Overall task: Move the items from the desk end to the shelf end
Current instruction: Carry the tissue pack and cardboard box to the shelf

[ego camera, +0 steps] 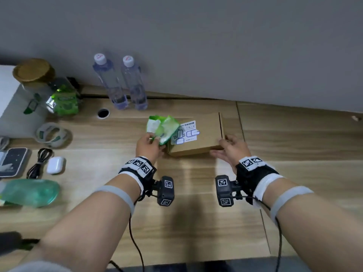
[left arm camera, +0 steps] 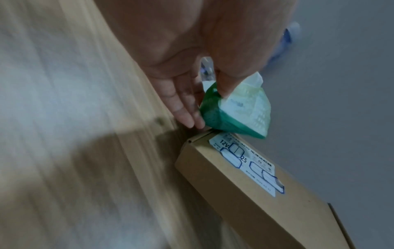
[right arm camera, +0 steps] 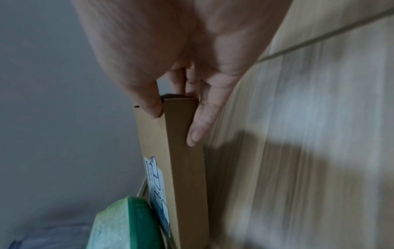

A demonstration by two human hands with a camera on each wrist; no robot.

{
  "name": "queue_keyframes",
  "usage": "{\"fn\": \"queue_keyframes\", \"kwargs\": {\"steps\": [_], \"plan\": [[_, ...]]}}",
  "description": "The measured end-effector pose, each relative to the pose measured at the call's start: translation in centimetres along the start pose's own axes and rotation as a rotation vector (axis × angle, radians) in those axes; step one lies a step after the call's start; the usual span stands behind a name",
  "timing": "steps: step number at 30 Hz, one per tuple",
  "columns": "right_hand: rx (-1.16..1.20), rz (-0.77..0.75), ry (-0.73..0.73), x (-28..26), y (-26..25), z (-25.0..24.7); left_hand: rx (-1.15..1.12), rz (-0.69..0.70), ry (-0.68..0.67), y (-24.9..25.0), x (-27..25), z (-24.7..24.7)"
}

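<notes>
Surface: wooden desk (ego camera: pixel 196 193) against a grey wall.
Box: closed cardboard box (ego camera: pixel 198 134) flat on the desk; contents hidden.
Left hand: left hand (ego camera: pixel 149 146) pinches a green packet (ego camera: pixel 163 127), which rests on the box's left end.
Right hand: right hand (ego camera: pixel 231 148) grips the box's right end, thumb on top.
Behind: 2 water bottles (ego camera: pixel 121 83).

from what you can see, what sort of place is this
Probably an office desk against a plain wall: a cable hole, an earbud case beside a cable, two water bottles.
</notes>
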State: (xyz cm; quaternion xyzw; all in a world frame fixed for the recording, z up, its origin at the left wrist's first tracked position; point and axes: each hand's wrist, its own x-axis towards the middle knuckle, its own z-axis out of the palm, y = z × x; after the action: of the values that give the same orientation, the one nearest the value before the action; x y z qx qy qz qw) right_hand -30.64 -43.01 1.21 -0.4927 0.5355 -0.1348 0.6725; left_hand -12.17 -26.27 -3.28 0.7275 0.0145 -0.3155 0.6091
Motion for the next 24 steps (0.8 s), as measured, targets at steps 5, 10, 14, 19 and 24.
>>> {"fn": "queue_keyframes", "kwargs": {"steps": [5,10,14,19,24], "plan": [[0.059,-0.06,0.107,-2.6,0.1,-11.4,0.066,0.123,-0.075,0.1,-5.7,8.7],[0.186,-0.124,0.21,-6.0,0.5,-26.0,0.086,0.22,-0.183,0.0,-13.8,20.6],[0.259,-0.139,0.312,-9.7,0.3,-40.2,0.11,0.254,-0.284,-0.7,-21.4,31.6],[0.29,-0.178,0.484,-13.1,1.1,-56.8,0.104,0.296,-0.429,-1.3,-29.6,44.1],[0.328,-0.166,0.642,-14.6,3.1,-68.1,0.114,0.285,-0.534,-2.6,-34.6,53.9]]}}
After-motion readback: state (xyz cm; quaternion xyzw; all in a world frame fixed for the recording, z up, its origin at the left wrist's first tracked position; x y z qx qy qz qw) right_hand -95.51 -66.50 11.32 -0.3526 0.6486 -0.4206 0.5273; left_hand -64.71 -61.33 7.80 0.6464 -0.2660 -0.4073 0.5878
